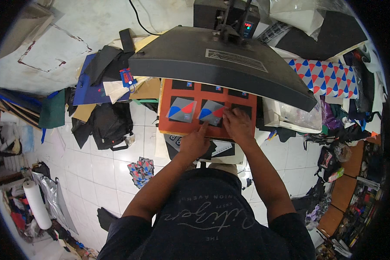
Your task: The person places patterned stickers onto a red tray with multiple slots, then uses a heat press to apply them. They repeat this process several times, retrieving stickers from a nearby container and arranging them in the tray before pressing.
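A red-orange pad [164, 123] lies under the raised dark plate [190, 58] of a heat press. Square black pieces are set out on it in rows. On the middle front piece rests a grey, blue and red printed sheet [210, 112]. My left hand [195, 144] reaches its lower edge, index finger stretched out and touching, the other fingers partly bent. My right hand [239, 125] pinches that sheet's right edge and partly covers another black piece [243, 109]. A similar printed sheet [180, 110] lies on the left front piece. The back pieces carry small coloured emblems [189, 84].
The raised plate overhangs the pad's far side. A control box [248, 26] with a lit display stands behind. At right are a white tray [292, 117] and a patterned sheet [327, 78]. A pile of printed pieces [141, 171] lies on the tiled floor; a black bag [111, 123] is at left.
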